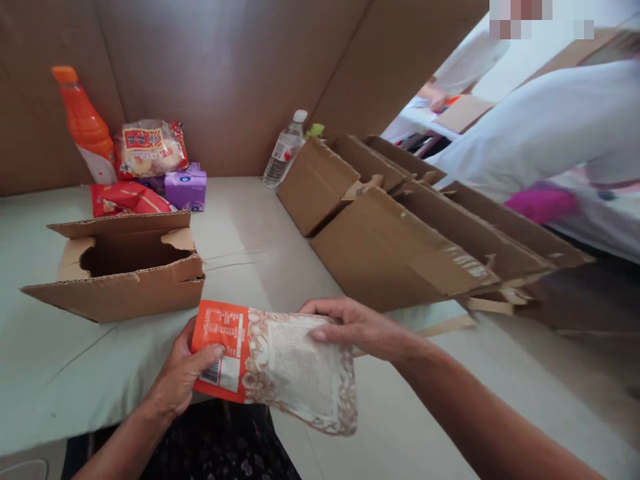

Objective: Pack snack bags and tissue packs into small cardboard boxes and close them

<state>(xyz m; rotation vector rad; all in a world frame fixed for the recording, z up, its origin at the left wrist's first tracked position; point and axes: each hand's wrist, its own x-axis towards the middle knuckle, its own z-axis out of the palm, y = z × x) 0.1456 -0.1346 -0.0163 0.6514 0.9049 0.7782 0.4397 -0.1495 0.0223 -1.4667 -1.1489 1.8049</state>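
Both my hands hold a flat orange and clear snack pouch (280, 363) over the table's near edge. My left hand (183, 373) grips its orange left end, thumb on the barcode label. My right hand (357, 327) pinches the top right edge, fingers closed on it. An open cardboard box (125, 273) stands just beyond my left hand, its flaps spread and its inside dark.
At the back left stand an orange drink bottle (87, 130), a bag of buns (150, 148), a purple tissue pack (187, 188) and a red packet (127, 199). A water bottle (285, 152) stands by stacked flattened cartons (400, 233). A person in white (550, 127) works at right.
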